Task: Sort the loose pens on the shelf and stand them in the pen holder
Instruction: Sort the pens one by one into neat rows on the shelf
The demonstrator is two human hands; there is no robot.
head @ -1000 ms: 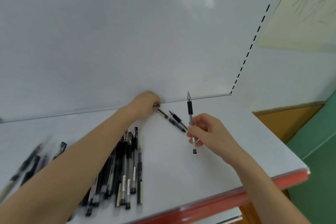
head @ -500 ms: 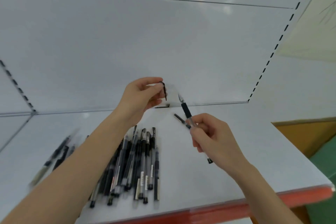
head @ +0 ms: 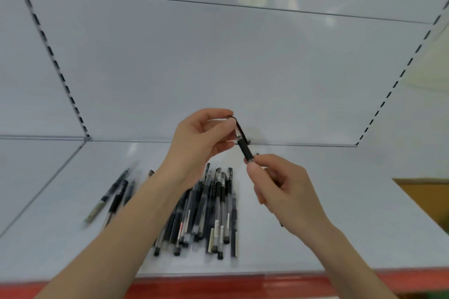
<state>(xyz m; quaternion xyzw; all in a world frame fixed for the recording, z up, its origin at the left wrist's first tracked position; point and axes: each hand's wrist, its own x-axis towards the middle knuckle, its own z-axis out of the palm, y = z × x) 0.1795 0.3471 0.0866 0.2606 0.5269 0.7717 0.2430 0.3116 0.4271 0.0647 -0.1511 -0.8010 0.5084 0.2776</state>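
Head view: the left hand (head: pixel 204 138) pinches a clear pen cap (head: pixel 236 130) against the upper end of a black-gripped pen (head: pixel 246 152). The right hand (head: pixel 286 192), at four o'clock from the cap, grips the pen's barrel. On the white shelf (head: pixel 352 177), the pen pile (head: pixel 211 211) lies at six o'clock beneath both hands, and a few stray pens (head: pixel 116 198) lie at eight o'clock.

shelf (head: pixel 315 238): smooth glossy white | pens (head: pixel 213 211): black and clear plastic
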